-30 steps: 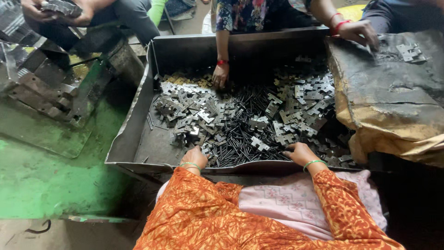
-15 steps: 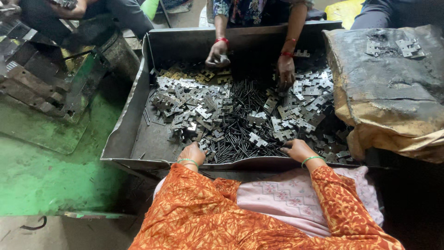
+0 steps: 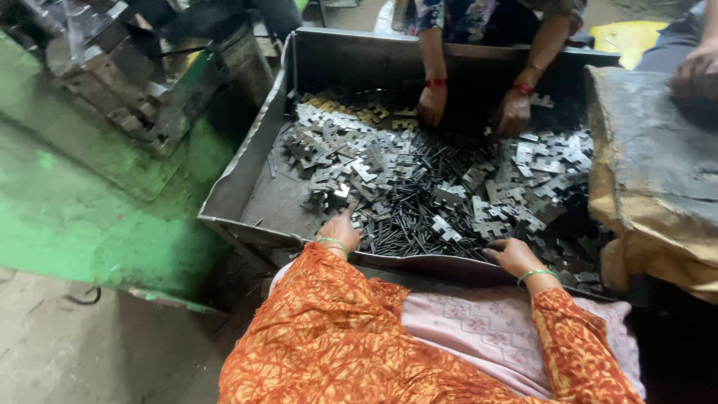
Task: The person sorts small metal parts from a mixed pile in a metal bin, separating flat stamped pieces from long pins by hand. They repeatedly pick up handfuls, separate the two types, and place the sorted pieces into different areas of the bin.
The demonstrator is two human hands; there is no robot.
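Both hands are sitting at the near edge of the metal tray (image 3: 247,187), lower middle of frame. Left hand (image 3: 340,228) is resting loosely open on the flat metal stampings (image 3: 351,161); right hand (image 3: 512,256) is lying open-fingered on the dark rods (image 3: 407,217), gripping nothing.

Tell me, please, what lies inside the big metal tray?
The metal tray holds flat stamped metal pieces heaped over thin dark rods. Whatever lies beneath the heap is covered.

A wide grey metal tray (image 3: 247,196) sits on the green floor (image 3: 67,217), holding a heap of flat metal plates (image 3: 351,161) mixed with thin dark rods (image 3: 407,202).
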